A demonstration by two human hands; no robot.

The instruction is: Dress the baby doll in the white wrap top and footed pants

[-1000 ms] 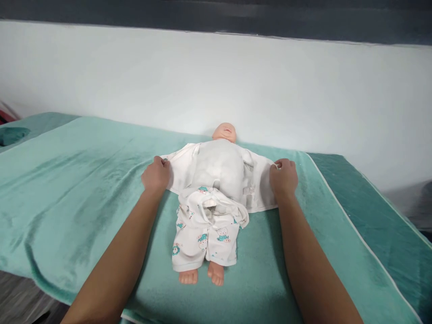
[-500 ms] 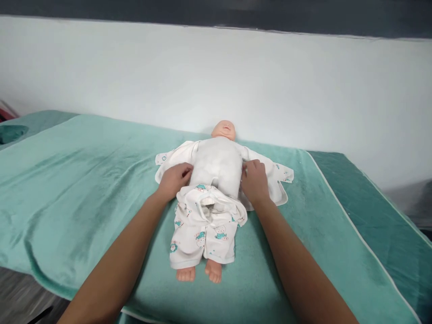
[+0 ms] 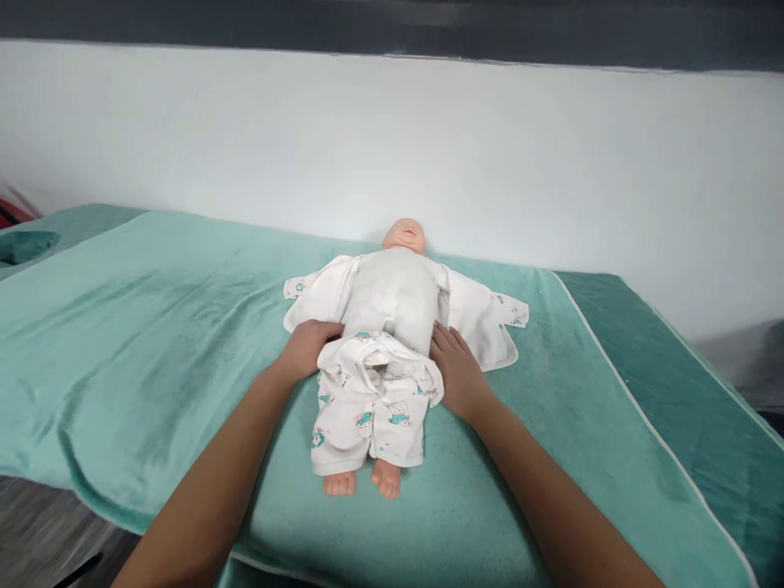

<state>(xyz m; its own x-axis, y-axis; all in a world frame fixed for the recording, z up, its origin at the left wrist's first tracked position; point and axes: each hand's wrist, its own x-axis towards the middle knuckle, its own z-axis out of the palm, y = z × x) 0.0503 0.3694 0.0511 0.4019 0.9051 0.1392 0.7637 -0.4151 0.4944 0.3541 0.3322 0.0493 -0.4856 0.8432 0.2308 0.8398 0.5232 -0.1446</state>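
Note:
A baby doll lies on its back, its head toward the wall and its bare feet toward me. White patterned pants cover its legs, the waistband bunched below the hips. The doll's arms are in a white baby shirt, whose front panels lie spread out on both sides. My left hand rests at the doll's hip on the left, fingers stretched toward the body and partly hidden from view. Against the opposite hip lies my right hand, its fingers extended beside the pants' waistband. Neither hand visibly grips anything.
A light green plush blanket covers the padded surface, with folds on the left. Darker green cloth shows at the right. A white wall rises directly behind the doll's head. Grey floor is visible at lower left.
Both hands have moved down from the doll's sides to its hips. My right fingers have straightened from a curled pose around the shirt's edge, and that panel now lies flatter.

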